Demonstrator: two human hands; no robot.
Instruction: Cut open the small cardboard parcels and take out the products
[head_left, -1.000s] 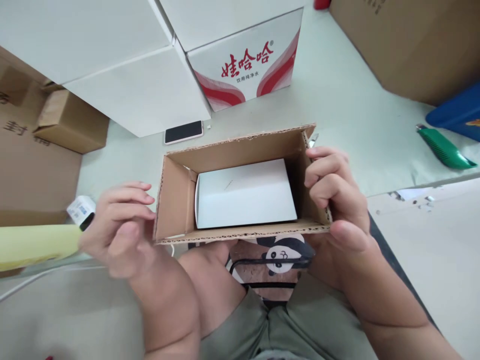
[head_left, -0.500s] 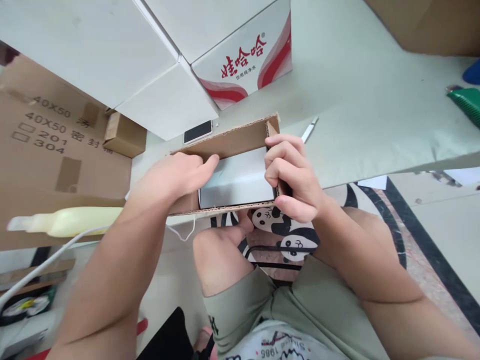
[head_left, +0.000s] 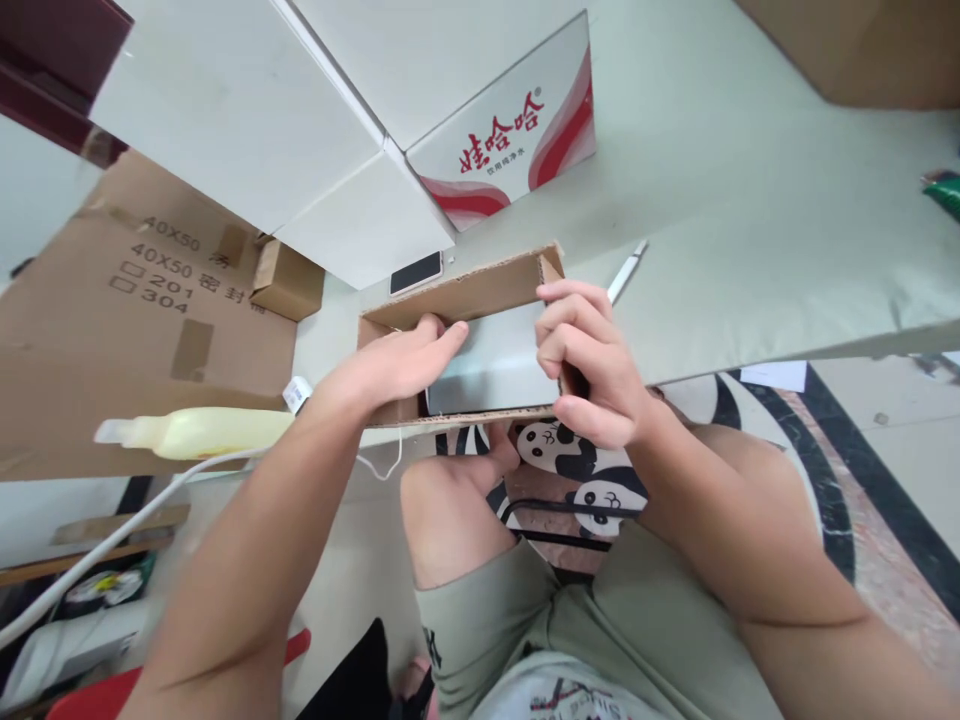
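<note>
Cardboard box [head_left: 487,295]: open-topped, at the centre of the frame, resting on the near edge of the pale green surface [head_left: 750,230] above the person's knees.
White box [head_left: 499,365]: lying flat inside the cardboard box.
Left hand [head_left: 390,365]: reaches over the carton's left wall, grip spread, fingers stretched flat with the tips on the white box.
Right hand [head_left: 592,370]: grip pinching the right wall, fingers curled inside and thumb outside.
Phone [head_left: 415,273]: face up just behind the cardboard box.
White pen [head_left: 626,273]: on the surface, just right of the far corner.
Yellow bottle [head_left: 199,433]: on its side at left of the frame.
Water carton [head_left: 517,140]: red lettering, upper centre.
</note>
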